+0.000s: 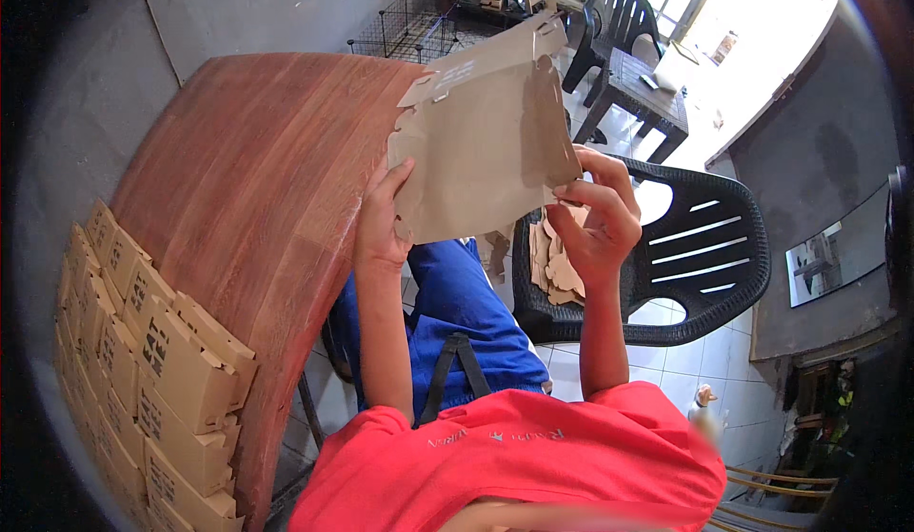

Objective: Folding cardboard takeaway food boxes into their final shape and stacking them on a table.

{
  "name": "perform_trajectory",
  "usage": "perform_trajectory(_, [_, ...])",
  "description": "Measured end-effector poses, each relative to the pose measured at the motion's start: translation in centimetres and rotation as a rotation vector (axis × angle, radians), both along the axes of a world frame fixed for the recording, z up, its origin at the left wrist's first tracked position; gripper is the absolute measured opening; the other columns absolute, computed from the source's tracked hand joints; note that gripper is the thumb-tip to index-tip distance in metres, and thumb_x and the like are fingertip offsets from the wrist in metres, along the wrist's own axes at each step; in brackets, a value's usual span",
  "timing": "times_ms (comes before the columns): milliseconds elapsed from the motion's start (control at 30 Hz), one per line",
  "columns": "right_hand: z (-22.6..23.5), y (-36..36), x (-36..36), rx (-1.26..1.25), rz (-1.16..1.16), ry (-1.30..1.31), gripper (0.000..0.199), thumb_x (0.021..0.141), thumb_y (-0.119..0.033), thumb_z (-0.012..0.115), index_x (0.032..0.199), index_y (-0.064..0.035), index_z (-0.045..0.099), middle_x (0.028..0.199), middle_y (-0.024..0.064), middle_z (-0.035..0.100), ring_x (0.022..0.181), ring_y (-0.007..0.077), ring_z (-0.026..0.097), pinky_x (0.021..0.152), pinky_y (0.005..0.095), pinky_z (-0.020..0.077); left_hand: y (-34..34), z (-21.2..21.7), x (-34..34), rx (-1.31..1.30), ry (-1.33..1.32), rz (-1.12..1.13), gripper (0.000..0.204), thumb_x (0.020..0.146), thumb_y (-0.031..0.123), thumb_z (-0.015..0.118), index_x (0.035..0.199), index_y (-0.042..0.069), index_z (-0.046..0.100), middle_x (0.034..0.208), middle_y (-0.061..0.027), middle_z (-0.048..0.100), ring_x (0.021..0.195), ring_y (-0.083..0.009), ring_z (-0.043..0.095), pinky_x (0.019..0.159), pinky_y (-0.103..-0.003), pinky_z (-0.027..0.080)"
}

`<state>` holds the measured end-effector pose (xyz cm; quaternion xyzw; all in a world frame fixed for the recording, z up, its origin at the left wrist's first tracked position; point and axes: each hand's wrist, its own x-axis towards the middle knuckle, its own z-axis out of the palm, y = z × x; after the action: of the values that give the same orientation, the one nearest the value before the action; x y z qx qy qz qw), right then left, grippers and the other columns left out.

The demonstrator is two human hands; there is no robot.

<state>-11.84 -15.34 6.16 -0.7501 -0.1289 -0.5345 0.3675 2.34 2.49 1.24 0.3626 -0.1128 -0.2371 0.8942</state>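
A flat brown cardboard box blank (pixel 481 141) with notched, tabbed edges is held up in front of me, tilted, above my lap. My left hand (pixel 384 213) grips its left edge, the thumb lying on the near face and the other fingers hidden behind. At the lower right corner, my right hand (pixel 602 208) pinches the edge between thumb and fingers. Below that hand, a pile of small cardboard offcuts (pixel 560 263) lies on the seat of a black plastic chair (pixel 700 246).
Folded cardboard boxes (pixel 181 361) with dark print are stacked along the near left of a reddish wooden table (pixel 257 160). Farther off stand a dark small table (pixel 640 94), another black chair (pixel 619 22) and a black wire pen (pixel 405 27). A bottle (pixel 703 413) stands on the tiled floor at right.
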Motion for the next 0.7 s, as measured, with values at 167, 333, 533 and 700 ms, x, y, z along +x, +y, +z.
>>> perform_trajectory(167, [1.2, 0.7, 1.4, -0.03, 0.046, -0.058, 0.027, 0.066, 0.009, 0.077, 0.089, -0.0037, 0.07, 0.097, 0.0119, 0.071, 0.095, 0.0278, 0.07, 0.089, 0.0404, 0.0519, 0.8, 0.9, -0.2, -0.053, -0.011, 0.059, 0.043, 0.096, 0.015, 0.056, 0.136, 0.001, 0.049, 0.126, -0.0126, 0.062, 0.111, -0.0219, 0.064, 0.092, -0.035, 0.054])
perform_trajectory(333, [3.3, 1.0, 2.6, -0.122, 0.079, -0.088, 0.029, 0.07, 0.014, 0.077, 0.094, 0.0002, 0.068, 0.089, 0.0113, 0.072, 0.089, 0.0215, 0.069, 0.093, 0.0448, 0.0471, 1.1, 1.5, -0.7, -0.024, -0.102, 0.119, 0.053, 0.098, 0.013, 0.054, 0.146, 0.0, 0.037, 0.14, -0.0145, 0.052, 0.125, -0.0232, 0.055, 0.099, -0.034, 0.049])
perform_trajectory(533, [4.5, 2.0, 4.2, -0.253, 0.068, -0.03, 0.022, 0.073, 0.005, 0.076, 0.092, -0.0041, 0.069, 0.083, 0.0068, 0.068, 0.078, 0.0225, 0.065, 0.085, 0.0365, 0.0479, 1.3, -0.9, -1.2, 0.968, -0.737, 0.278, 0.064, 0.096, 0.031, 0.061, 0.142, -0.006, 0.036, 0.127, -0.023, 0.054, 0.105, -0.0255, 0.059, 0.086, -0.038, 0.049])
perform_trajectory(700, [3.7, 2.4, 4.2, -0.432, 0.12, 0.081, 0.02, 0.073, -0.001, 0.077, 0.091, -0.0059, 0.069, 0.087, 0.0063, 0.065, 0.084, 0.0245, 0.062, 0.088, 0.0397, 0.0459, 0.4, 0.3, -1.2, 0.721, -0.627, 0.301, 0.047, 0.098, 0.037, 0.059, 0.113, -0.008, 0.061, 0.096, -0.0131, 0.065, 0.087, -0.02, 0.062, 0.078, -0.034, 0.049])
